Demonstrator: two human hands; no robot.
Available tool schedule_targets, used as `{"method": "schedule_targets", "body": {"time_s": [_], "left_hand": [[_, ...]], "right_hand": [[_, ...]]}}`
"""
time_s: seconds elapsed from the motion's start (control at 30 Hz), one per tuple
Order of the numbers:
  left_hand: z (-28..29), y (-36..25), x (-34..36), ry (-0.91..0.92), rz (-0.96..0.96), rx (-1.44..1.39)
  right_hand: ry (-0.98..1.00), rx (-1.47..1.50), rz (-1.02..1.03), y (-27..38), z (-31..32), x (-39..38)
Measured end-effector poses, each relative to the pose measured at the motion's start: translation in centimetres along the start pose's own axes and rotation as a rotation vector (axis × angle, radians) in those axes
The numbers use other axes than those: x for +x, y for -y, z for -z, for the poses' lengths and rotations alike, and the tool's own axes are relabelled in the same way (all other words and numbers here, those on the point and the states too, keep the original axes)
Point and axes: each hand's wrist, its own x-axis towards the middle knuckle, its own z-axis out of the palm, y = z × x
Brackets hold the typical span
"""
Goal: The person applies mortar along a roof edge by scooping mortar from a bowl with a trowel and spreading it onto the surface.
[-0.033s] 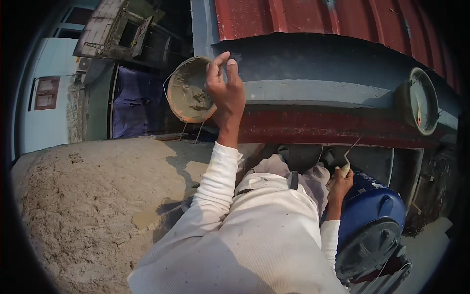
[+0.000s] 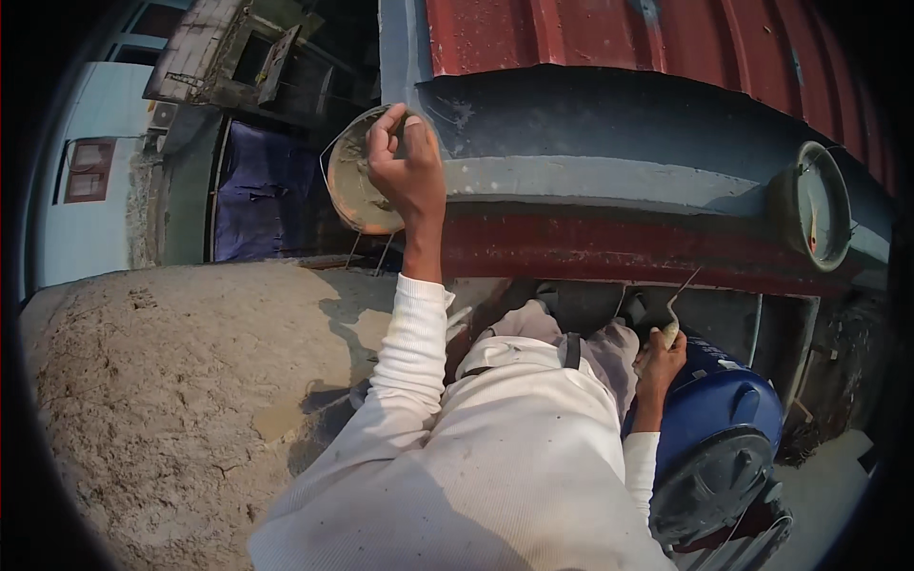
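Note:
My left hand (image 2: 405,162) is raised in front of a round bucket (image 2: 357,195) with grey, mud-like material inside, hiding part of it. Its fingers are bent but apart, and I see nothing in them; whether it touches the bucket is unclear. Lower right, my right hand (image 2: 657,357) is closed round the pale handle of a trowel (image 2: 670,325), whose thin blade points up and to the right. A second bucket (image 2: 822,205), holding pale liquid and an orange-handled item, sits on the grey ledge (image 2: 590,176) at the right.
Red corrugated sheeting (image 2: 619,38) is above the ledge, and a red band (image 2: 581,247) runs below it. A blue plastic barrel (image 2: 714,409) stands beside my legs. Rough grey plaster or sand (image 2: 162,381) covers the surface at left. Buildings and a purple sheet (image 2: 262,190) are behind.
My left hand has shifted slightly left and its fingers are bent further over the bucket. My right hand still grips the trowel. The view has shifted very slightly.

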Motion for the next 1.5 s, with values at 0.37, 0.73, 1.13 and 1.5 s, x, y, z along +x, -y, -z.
{"method": "schedule_targets", "body": {"time_s": [0.37, 0.73, 1.13, 1.5], "left_hand": [[16.7, 16.4, 4.6, 0.141, 0.833, -0.738], [13.7, 14.6, 3.8, 0.123, 0.615, -0.705], [11.6, 13.1, 4.1, 0.105, 0.525, -0.627], [12.6, 12.7, 4.7, 0.127, 0.535, -0.601]], "right_hand": [[0.377, -0.49, 0.277, 8.8, -4.2, -1.1], [0.847, -1.304, 1.243, 24.9, -28.0, -6.2], [1.106, -1.635, 1.508, 21.2, -43.4, -4.0], [1.426, -1.417, 0.394, 21.4, -40.2, -1.8]]}}
